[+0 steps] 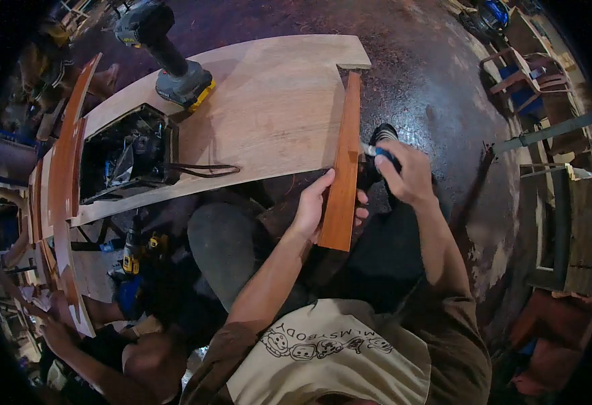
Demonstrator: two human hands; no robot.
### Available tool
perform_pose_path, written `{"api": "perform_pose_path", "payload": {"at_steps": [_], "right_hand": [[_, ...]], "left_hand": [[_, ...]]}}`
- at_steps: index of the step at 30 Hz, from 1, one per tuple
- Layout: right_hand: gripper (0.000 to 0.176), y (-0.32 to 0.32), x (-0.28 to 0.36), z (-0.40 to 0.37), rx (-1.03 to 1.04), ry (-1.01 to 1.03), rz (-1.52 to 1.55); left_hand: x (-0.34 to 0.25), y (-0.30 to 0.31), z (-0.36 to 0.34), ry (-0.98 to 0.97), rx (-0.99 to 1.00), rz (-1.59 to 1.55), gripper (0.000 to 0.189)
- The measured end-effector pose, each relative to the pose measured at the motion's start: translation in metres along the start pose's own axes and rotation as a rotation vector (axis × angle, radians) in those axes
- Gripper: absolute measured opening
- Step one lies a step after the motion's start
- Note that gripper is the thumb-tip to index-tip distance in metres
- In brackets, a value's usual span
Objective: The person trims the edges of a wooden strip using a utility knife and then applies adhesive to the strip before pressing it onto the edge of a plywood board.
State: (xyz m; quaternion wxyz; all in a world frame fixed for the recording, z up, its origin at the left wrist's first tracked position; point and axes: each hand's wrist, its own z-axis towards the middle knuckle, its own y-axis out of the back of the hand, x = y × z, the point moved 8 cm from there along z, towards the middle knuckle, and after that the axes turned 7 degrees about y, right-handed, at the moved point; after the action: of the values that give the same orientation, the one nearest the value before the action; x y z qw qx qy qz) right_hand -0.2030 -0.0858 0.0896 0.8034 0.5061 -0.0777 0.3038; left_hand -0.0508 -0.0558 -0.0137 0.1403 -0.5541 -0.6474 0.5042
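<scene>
My left hand (pixel 317 206) is wrapped round the lower part of a long reddish-brown wooden strip (pixel 341 196), thumb on the near side and fingertips showing past its right edge. The strip stands lengthwise, its upper part beside the notched edge of a pale plywood board (pixel 269 94). To the right of the strip, my right hand (pixel 404 167) is closed on a small blue-handled tool (pixel 381 155), whose light tip is at the strip's right edge. What kind of tool it is cannot be made out.
A cordless drill (pixel 178 74) stands on the board beside a black open box (pixel 130 158) of small items. A co-worker (pixel 151 358) is at the lower left, near another drill (pixel 132 256). A wooden chair (pixel 532 77) is at the upper right.
</scene>
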Motion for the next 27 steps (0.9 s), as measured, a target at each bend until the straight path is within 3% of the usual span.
{"api": "perform_pose_path", "payload": {"at_steps": [5,8,27], "right_hand": [[0.022,-0.008,0.01,-0.007,0.14,-0.006,-0.035],[0.018,-0.005,0.018,-0.003,0.074,0.093,-0.069],[0.016,-0.007,0.014,0.005,0.064,0.141,-0.16]], "left_hand": [[-0.004,0.002,0.005,-0.063,-0.018,0.036,0.053],[0.002,0.008,0.012,-0.036,0.044,0.049,0.053],[0.001,0.01,0.014,-0.039,0.038,0.089,0.053]]}}
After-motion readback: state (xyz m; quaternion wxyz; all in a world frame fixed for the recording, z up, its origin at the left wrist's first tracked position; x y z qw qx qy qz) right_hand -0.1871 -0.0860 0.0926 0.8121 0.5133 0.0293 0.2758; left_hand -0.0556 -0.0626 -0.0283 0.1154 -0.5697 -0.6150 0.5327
